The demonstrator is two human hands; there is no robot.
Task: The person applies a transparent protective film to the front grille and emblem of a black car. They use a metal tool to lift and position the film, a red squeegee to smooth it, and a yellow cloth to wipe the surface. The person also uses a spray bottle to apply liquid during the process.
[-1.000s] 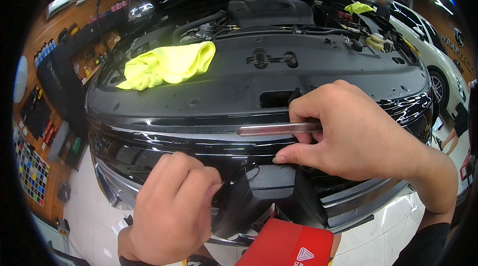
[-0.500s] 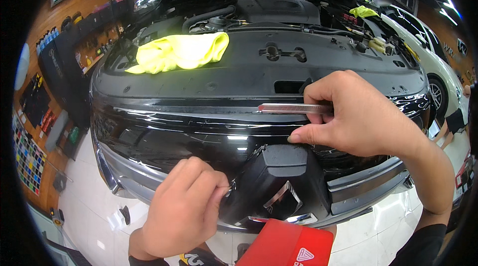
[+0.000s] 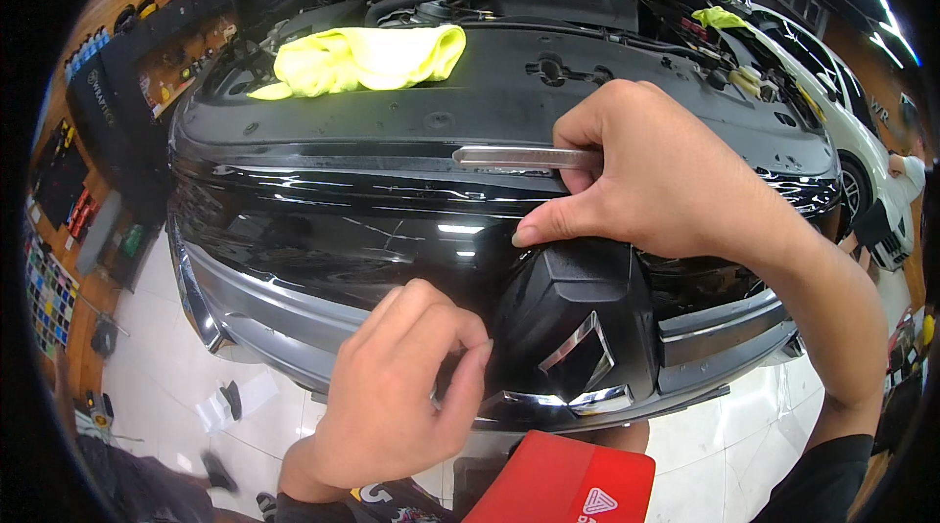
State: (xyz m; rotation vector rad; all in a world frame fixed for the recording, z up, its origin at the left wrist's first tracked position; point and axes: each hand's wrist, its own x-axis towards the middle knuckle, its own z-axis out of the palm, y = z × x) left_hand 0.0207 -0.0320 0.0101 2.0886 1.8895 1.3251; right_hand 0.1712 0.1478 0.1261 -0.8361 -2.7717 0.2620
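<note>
My right hand (image 3: 627, 170) is closed around a slim silver craft knife (image 3: 509, 158), which points left above the front edge of a black car's nose. That hand's thumb reaches down toward the glossy black panel (image 3: 392, 239). Lower and to the left, my left hand (image 3: 401, 376) is closed, thumb and forefinger meeting in a pinch; anything between them is too small to make out. Beside it stands the matte black grille centre (image 3: 587, 273), with a chrome diamond-shaped emblem frame (image 3: 599, 352) on its face.
A bright yellow cloth (image 3: 367, 60) lies on the black cover over the front of the engine bay. A red case-like object (image 3: 563, 484) is at the bottom, close to my body. A white car (image 3: 827, 82) stands at right, with a person (image 3: 896, 200) beside it. Another person (image 3: 137, 484) shows at lower left.
My right hand and the knife have shifted up and left across the view. My left hand has moved slightly right and up, its wrist turned. A person has appeared at lower left.
</note>
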